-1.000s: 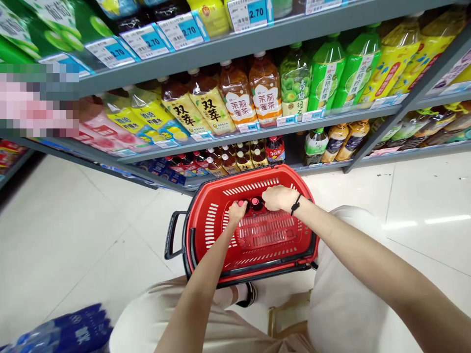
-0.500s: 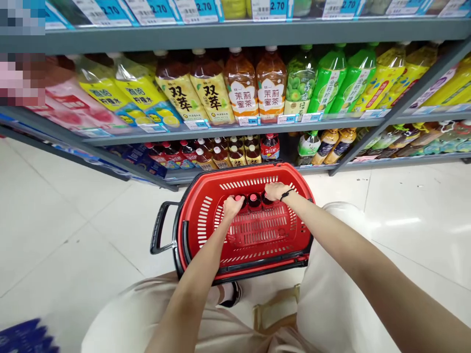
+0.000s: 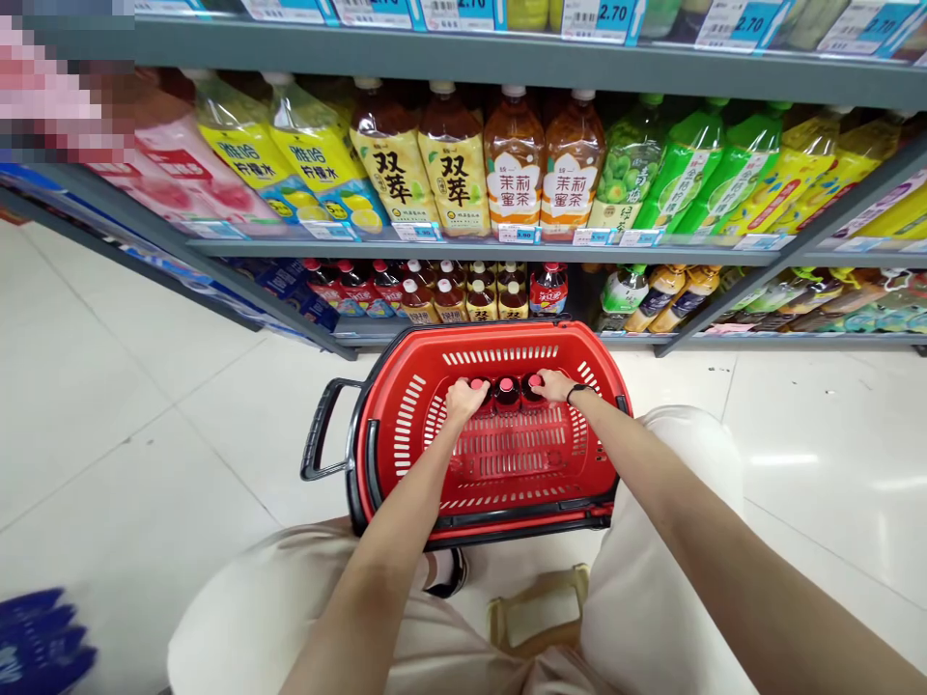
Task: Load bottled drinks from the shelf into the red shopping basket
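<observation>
Three dark drink bottles with red caps stand in a row along the far wall inside a red shopping basket [image 3: 406, 425]. My left hand [image 3: 464, 399] is closed around the upper part of the left bottle [image 3: 481, 402], partly covering it. At the other end of the row, my right hand [image 3: 556, 386] grips the right bottle [image 3: 533, 396] near its neck from the right side. Between them the middle bottle [image 3: 506, 394] stands upright, touched by neither hand as far as I can see. The bottles' lower parts are hard to make out.
The basket's black handle [image 3: 319, 434] sticks out to the left. Close behind the basket is a shelf [image 3: 470, 253] of large drink bottles, with smaller bottles [image 3: 548, 290] below. My knees flank the basket. A blue pack [image 3: 43, 642] lies on the floor at lower left.
My right hand has shifted off the top of the right bottle to its side, uncovering the red cap. My left hand stays at the left bottle. The camera view has moved slightly.
</observation>
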The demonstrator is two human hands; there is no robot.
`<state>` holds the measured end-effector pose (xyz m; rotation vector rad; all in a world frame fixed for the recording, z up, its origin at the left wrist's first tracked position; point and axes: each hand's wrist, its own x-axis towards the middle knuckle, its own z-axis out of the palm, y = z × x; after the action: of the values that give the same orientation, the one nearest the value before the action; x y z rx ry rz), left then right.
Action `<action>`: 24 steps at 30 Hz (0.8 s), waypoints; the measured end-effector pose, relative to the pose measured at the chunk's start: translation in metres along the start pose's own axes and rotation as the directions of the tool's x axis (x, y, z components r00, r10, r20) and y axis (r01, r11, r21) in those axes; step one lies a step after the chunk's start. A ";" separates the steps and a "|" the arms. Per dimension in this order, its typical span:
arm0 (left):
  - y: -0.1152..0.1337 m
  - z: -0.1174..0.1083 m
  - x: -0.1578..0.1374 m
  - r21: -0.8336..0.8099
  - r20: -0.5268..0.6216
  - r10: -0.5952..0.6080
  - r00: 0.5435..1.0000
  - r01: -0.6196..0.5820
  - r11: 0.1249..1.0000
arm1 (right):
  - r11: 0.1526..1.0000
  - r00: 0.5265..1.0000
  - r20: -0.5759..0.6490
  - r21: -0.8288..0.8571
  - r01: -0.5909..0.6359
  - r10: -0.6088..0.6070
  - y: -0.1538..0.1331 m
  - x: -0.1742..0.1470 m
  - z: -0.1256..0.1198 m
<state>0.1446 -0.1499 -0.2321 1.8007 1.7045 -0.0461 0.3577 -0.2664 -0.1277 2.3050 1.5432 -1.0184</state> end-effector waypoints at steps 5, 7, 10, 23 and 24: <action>0.001 0.001 -0.002 0.012 -0.009 -0.002 1.000 0.002 1.000 | 0.991 0.999 0.020 0.134 -0.030 0.027 -0.006 0.009 0.006; 0.001 0.001 -0.002 0.017 -0.017 -0.002 1.000 0.002 1.000 | 0.988 0.999 0.007 0.145 -0.042 0.041 -0.007 0.010 0.008; 0.000 0.002 -0.001 0.019 -0.027 0.006 1.000 -0.005 1.000 | 0.992 0.999 -0.018 0.121 -0.048 0.050 -0.010 0.011 0.010; 0.013 0.008 -0.011 -0.021 -0.030 -0.013 0.999 0.012 1.000 | 0.999 0.998 -0.058 0.038 -0.012 0.014 -0.017 0.014 0.011; 0.013 0.013 -0.013 -0.026 -0.015 -0.013 1.000 0.013 1.000 | 0.999 0.998 -0.059 0.027 -0.025 0.027 -0.013 0.013 0.010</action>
<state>0.1598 -0.1670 -0.2306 1.7748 1.7197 -0.0159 0.3450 -0.2558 -0.1406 2.3875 1.5264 -0.9783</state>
